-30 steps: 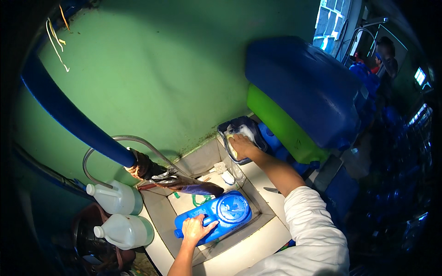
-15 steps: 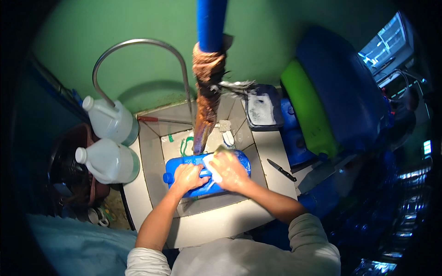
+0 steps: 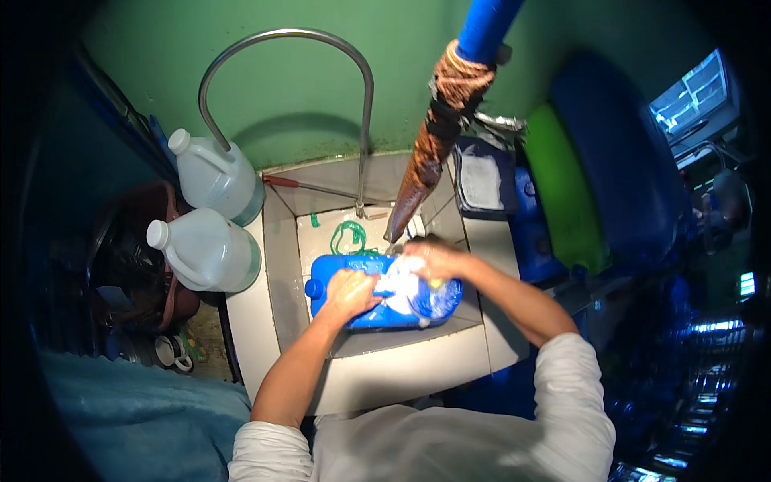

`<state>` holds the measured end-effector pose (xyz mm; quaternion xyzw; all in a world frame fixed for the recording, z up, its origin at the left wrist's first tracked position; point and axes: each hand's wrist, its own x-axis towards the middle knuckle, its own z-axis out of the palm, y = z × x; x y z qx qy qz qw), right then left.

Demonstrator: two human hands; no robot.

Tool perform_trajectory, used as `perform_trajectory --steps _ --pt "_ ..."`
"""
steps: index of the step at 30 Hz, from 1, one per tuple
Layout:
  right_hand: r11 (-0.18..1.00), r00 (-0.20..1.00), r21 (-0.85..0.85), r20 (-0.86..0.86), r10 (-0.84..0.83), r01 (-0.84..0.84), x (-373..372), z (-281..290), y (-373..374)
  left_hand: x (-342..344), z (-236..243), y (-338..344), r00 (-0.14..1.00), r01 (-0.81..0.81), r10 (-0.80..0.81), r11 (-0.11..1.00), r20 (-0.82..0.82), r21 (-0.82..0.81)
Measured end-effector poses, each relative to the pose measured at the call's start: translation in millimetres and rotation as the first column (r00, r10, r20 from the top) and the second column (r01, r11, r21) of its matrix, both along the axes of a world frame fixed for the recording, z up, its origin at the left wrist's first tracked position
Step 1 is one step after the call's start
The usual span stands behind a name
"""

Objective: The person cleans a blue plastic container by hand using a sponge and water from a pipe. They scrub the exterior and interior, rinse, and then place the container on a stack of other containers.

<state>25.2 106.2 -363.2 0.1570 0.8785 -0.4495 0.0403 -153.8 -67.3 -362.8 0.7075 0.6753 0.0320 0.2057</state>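
Observation:
A blue plastic jerrycan (image 3: 373, 319) lies on its side in the tiled sink (image 3: 283, 265), its cap toward the left. My left hand (image 3: 352, 296) is closed round its handle area and steadies it. White lather (image 3: 399, 291) covers the middle and right of the can. My right hand (image 3: 434, 260), partly blurred, is bent over the can's far right side, closed on what looks like a yellowish sponge (image 3: 436, 283), mostly hidden by fingers and foam. Green strapping (image 3: 351, 237) lies on the sink bottom behind the can.
A blue pipe with a wrapped brown end (image 3: 434, 128) hangs over the sink, near my right hand. A curved metal pipe (image 3: 287, 34) arches behind. Two translucent jugs (image 3: 213, 255) stand left. A dark tub (image 3: 482, 181) and green container (image 3: 562, 185) are at right.
My right hand has moved to the far right side of the jerrycan, and more white lather shows. My left hand stays on the can. The whole view has shifted and tilted.

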Motion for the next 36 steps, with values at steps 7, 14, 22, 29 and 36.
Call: perform_trajectory --steps 7,14,22,29,36 --pt "0.986 0.99 0.164 0.142 0.004 -0.028 1.8 -43.7 15.6 4.3 1.3 5.9 1.0 -0.023 0.024 0.999 -0.001 0.025" --pt "0.98 0.991 0.151 0.067 0.117 -0.126 -5.4 -38.8 20.5 7.8 -5.3 8.0 0.995 -0.078 0.083 0.994 -0.061 0.079" --pt "0.319 0.278 -0.431 -0.156 -0.948 0.844 94.0 -123.4 -12.5 16.9 -15.5 9.6 0.982 -0.13 0.152 0.975 -0.113 0.178" --pt "-0.195 -0.255 -0.599 -0.015 -0.967 0.777 97.4 -59.9 -139.8 27.1 -9.2 14.9 0.976 -0.216 0.217 0.975 -0.013 0.055" --pt "0.509 0.533 0.285 -0.717 -0.449 0.812 9.6 14.3 -101.3 23.1 -14.0 7.2 0.977 -0.194 0.177 0.969 0.116 0.155"
